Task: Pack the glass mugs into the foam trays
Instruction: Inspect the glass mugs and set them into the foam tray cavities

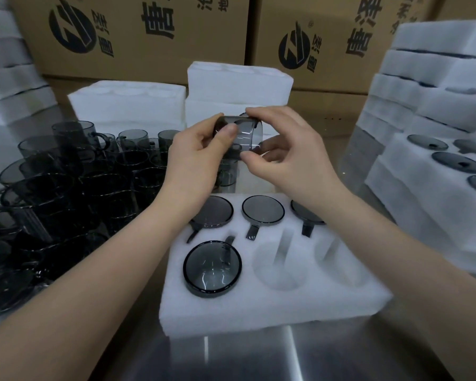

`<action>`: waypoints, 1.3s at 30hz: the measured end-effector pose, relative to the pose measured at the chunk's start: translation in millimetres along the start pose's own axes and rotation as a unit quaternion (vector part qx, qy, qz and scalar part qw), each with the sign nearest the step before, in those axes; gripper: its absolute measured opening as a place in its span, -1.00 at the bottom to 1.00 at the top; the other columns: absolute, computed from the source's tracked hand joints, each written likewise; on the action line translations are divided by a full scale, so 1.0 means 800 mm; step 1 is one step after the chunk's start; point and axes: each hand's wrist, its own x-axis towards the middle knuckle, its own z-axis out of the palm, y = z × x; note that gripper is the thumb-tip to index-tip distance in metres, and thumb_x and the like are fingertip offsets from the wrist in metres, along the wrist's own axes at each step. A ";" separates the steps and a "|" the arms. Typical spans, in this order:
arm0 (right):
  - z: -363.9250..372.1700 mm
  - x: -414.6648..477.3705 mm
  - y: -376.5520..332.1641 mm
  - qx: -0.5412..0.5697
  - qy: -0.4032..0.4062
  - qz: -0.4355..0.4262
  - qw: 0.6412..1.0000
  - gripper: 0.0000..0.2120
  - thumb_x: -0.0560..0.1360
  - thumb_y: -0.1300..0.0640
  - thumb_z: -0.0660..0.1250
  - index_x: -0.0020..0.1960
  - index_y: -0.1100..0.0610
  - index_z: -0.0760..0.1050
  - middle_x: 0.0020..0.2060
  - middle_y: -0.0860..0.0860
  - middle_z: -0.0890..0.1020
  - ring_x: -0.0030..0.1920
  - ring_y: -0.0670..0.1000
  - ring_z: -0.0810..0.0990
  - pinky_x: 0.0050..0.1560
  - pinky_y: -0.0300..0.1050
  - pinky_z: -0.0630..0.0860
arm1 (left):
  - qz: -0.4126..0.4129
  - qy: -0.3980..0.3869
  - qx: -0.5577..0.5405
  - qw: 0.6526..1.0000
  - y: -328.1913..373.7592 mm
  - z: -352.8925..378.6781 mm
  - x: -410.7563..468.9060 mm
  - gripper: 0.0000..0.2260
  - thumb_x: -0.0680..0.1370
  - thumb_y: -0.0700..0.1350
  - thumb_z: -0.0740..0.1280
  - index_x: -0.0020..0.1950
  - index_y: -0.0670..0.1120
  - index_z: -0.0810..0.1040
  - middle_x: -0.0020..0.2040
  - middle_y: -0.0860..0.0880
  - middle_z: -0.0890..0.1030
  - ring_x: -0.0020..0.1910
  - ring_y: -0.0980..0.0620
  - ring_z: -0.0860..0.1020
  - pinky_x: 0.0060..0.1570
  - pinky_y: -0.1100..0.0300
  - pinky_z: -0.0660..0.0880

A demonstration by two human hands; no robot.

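Left hand (195,160) and right hand (291,149) are gripping a smoky grey glass mug (245,133). Beneath them, a white foam tray (259,306) is holding four mugs (212,270).

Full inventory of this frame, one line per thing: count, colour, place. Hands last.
held mug: one, smoky grey, in the air between both hands
packed mugs: four, smoky grey, three in the tray's back row, one front left
empty holes: two, white, front middle and front right
foam tray: one, white, on the table, nearest the person
loose mugs: many, too crowded to count, grey, left
spare trays: several, white, stacked behind the hands
foam stacks: white, far right, another far left
cardboard boxes: two, brown, black print, at the back
table: one, steel grey
left hand: grips the held mug
right hand: pinches the held mug
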 end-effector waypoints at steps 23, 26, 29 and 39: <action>-0.074 0.006 -0.138 -0.183 -0.516 0.200 0.812 -0.62 0.14 -0.28 0.44 -0.10 -0.23 0.48 -0.12 -0.13 0.66 -0.44 -0.10 0.65 -0.37 -0.21 0.51 | -0.034 0.009 0.062 0.997 -0.007 0.005 0.000 -0.83 0.55 -0.14 0.38 -0.23 -0.15 0.57 -0.34 -0.07 0.67 -0.39 0.00 0.62 -0.36 0.31 0.48; -0.073 0.006 -0.140 -0.206 -0.526 0.189 0.803 -0.56 0.10 -0.35 0.41 -0.08 -0.25 0.50 -0.18 -0.24 0.64 -0.43 -0.21 0.61 -0.40 -0.31 0.47 | -0.037 0.008 0.070 0.997 -0.006 0.005 0.001 -0.83 0.55 -0.14 0.37 -0.22 -0.16 0.57 -0.35 -0.06 0.67 -0.36 -0.03 0.64 -0.36 0.33 0.46; -0.071 0.005 -0.139 -0.251 -0.519 0.153 0.802 -0.43 0.00 -0.45 0.35 -0.03 -0.31 0.50 -0.15 -0.34 0.58 -0.22 -0.32 0.55 -0.28 -0.34 0.51 | -0.038 -0.006 0.079 0.996 -0.006 0.005 0.000 -0.83 0.55 -0.13 0.37 -0.21 -0.16 0.58 -0.33 -0.07 0.68 -0.32 -0.08 0.65 -0.34 0.31 0.47; -0.059 -0.011 -0.123 -0.248 -0.471 0.141 0.835 -0.46 -0.01 -0.43 0.39 -0.04 -0.47 0.40 -0.15 -0.43 0.55 -0.20 -0.22 0.60 -0.09 -0.10 0.62 | -0.033 -0.014 0.093 0.995 -0.007 0.006 -0.001 -0.82 0.53 -0.15 0.38 -0.28 -0.10 0.55 -0.40 0.00 0.64 -0.44 0.09 0.56 -0.32 0.26 0.48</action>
